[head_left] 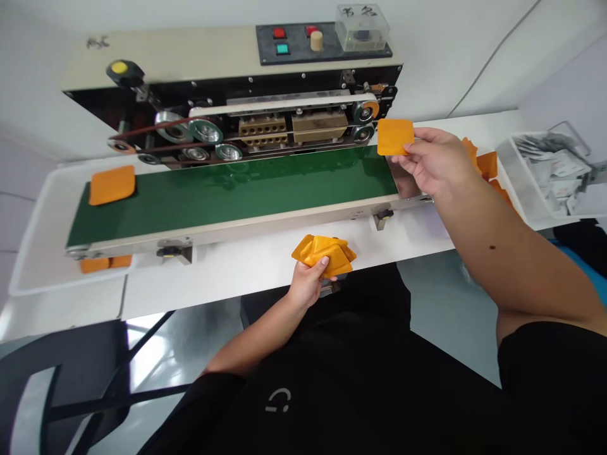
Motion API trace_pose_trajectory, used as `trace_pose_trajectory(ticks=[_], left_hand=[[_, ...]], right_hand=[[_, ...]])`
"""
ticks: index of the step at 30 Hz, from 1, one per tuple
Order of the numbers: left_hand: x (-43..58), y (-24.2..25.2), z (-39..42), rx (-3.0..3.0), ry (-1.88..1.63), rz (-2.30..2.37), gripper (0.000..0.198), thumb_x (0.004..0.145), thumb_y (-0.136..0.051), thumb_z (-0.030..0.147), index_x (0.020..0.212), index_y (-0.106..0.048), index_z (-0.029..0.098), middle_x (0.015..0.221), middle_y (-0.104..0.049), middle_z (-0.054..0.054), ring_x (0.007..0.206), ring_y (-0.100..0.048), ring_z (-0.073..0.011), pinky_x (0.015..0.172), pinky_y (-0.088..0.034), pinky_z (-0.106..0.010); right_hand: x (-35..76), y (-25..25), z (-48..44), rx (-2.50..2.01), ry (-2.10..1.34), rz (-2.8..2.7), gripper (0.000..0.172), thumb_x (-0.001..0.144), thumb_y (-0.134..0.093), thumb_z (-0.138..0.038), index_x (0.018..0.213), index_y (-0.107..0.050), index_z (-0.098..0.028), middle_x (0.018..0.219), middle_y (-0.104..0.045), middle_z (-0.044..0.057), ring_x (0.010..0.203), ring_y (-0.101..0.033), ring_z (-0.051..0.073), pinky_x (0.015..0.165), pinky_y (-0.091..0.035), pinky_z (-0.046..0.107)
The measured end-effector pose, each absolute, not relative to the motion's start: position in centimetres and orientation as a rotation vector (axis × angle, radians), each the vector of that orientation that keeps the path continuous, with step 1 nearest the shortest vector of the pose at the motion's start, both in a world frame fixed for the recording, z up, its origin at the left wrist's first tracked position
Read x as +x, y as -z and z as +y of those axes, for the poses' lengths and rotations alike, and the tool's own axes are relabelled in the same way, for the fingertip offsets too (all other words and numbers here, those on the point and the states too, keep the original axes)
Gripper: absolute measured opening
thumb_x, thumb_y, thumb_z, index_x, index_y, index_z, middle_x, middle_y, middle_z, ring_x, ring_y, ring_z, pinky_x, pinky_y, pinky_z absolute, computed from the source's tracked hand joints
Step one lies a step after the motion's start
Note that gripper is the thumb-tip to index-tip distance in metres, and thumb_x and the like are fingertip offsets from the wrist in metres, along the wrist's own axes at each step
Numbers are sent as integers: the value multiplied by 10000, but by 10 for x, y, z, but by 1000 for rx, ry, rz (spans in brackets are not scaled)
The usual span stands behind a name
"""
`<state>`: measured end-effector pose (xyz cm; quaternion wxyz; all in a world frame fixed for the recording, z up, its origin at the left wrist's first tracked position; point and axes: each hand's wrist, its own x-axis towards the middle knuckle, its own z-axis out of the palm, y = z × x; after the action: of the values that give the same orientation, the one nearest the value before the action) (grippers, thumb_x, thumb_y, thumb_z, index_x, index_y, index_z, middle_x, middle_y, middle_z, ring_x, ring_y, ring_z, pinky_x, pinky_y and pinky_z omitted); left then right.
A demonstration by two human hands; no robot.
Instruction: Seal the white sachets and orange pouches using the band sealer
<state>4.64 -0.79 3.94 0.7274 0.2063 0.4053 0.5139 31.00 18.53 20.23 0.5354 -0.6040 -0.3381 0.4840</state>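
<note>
An orange packet (395, 137) is pinched at its right edge by my right hand (439, 158), at the right end of the sealing machine (190, 50), close to the rollers. Low in front of the machine, my left hand (306, 283) is closed round a fanned stack of orange packets (329, 254), thumb on top. Another orange packet (112, 185) lies flat on the left end of the green conveyor belt (237, 189).
A white bin (35, 240) with orange packets stands under the belt's left end. Behind my right forearm lie more orange packets (487, 165), beside a white basket (526, 183) of silvery packets. A black chair (95, 354) is at lower left.
</note>
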Motion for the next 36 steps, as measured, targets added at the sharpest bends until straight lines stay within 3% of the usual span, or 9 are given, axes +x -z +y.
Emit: trace_pose_trajectory(ticks=[5,11,14,22,27,32,36], left_hand=[[42,-37,-8,444,-1138,898,539,779,-954,457,1173,-744,155,1138,-802,-112,881,-781,-239,559,-606,-262],[40,-38,-7,446,-1138,901,532,773,-958,462,1152,-748,153,1110,-794,-103,825,-770,-208,520,-595,-238],[40,-37,-7,450,-1137,895,551,771,-958,465,1168,-742,150,1134,-791,-110,837,-768,-205,522,-605,-230],[41,-39,-11,460,-1132,891,569,760,-959,483,1167,-746,149,1137,-793,-120,870,-770,-229,519,-606,-241],[48,-44,-14,489,-1101,895,598,754,-964,467,1208,-742,148,1189,-796,-140,912,-786,-250,526,-609,-241],[60,-48,-20,513,-1073,946,612,735,-973,476,1187,-750,129,1100,-815,-121,809,-785,-210,521,-604,-230],[66,-50,-27,531,-1056,980,608,713,-988,466,1158,-759,122,1080,-820,-120,802,-785,-207,531,-613,-226]], right_hand=[[302,-195,200,-1470,-1150,-809,351,988,-515,93,1247,-634,-112,1045,-752,64,813,-710,86,868,-618,292],[302,-180,220,-1431,-1163,-832,332,956,-599,30,1223,-641,-163,1004,-717,32,774,-748,124,701,-637,248],[308,-175,218,-1400,-1133,-848,346,941,-672,-36,1245,-634,-194,996,-679,21,773,-752,135,688,-642,258],[286,-165,81,-1162,-772,-1075,365,898,-700,-153,1239,-639,-269,1234,-640,24,670,-673,81,576,-590,259],[257,-124,-13,-1264,-966,-1372,282,961,-699,-269,1243,-691,-254,1094,-683,50,792,-676,138,634,-584,268],[240,-77,-45,-1483,-960,-1541,490,896,-766,-339,1367,-672,-239,1136,-705,94,797,-641,179,631,-568,314],[236,-54,-52,-1544,-972,-1408,526,896,-787,-400,1383,-662,-244,1264,-734,110,905,-715,225,786,-631,385]])
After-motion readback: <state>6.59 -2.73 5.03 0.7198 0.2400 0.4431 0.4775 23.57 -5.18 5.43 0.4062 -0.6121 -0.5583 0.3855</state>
